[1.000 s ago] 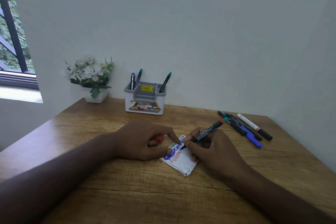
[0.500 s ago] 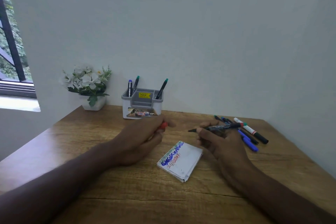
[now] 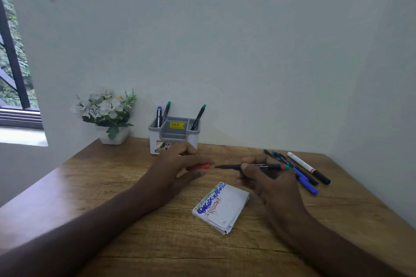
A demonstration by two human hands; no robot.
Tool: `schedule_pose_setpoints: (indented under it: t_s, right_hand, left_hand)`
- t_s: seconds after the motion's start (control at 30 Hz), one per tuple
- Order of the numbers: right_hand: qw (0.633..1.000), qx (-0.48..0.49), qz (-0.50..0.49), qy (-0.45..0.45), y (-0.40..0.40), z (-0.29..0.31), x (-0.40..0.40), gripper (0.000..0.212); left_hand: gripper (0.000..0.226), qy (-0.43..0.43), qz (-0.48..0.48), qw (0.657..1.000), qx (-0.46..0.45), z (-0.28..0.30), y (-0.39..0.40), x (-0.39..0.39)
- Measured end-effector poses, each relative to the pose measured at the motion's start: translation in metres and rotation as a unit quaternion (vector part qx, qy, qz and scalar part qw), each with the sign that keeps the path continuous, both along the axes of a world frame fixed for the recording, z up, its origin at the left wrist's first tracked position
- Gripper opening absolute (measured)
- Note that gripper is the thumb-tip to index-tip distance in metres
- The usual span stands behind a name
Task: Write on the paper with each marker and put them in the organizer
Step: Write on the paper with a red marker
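Note:
A folded white paper (image 3: 227, 209) with green, blue and red scribbles lies on the wooden desk (image 3: 135, 243). Above it my right hand (image 3: 265, 184) grips an uncapped black marker (image 3: 263, 166) held level, tip pointing left. My left hand (image 3: 177, 168) pinches the red cap (image 3: 199, 166), its open end a short gap from the tip. The grey and white organizer (image 3: 174, 136) stands at the wall behind my left hand, with three markers (image 3: 159, 117) upright in it.
Several more markers (image 3: 301, 170) lie in a loose bunch on the desk right of my right hand. A white pot of white flowers (image 3: 105, 114) stands at the back left corner. A window (image 3: 13, 63) opens on the left.
My right hand lifted the marker off the paper and turned it level. My left hand let go of the paper and brought the red cap up toward the tip.

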State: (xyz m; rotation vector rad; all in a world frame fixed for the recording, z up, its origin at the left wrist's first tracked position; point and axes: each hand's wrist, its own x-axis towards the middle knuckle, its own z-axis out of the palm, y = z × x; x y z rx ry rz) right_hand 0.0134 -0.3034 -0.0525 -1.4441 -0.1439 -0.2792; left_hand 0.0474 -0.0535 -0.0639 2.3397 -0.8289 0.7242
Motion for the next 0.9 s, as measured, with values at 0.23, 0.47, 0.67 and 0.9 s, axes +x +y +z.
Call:
schedule_pose_setpoints:
  t_s: [0.23,0.47,0.67,0.9]
  right_hand:
    - [0.999,-0.052,0.013,-0.004,-0.003,-0.004,0.003,0.009]
    - [0.986,-0.164,0.013,-0.013,0.000,-0.009,0.003,0.019]
    - [0.977,-0.212,-0.001,-0.038,0.009,-0.007,-0.003,0.013]
    - [0.972,-0.226,0.000,-0.056,0.016,-0.010,-0.001,0.011]
  left_hand:
    - [0.034,-0.022,-0.011,0.999,0.020,0.001,-0.002,-0.002]
    - [0.031,-0.046,-0.013,0.998,0.038,0.001,-0.002,-0.006]
    - [0.028,-0.063,-0.030,0.997,0.035,-0.003,-0.017,-0.012]
    - [0.023,-0.080,-0.009,0.995,0.054,-0.008,-0.022,-0.010]
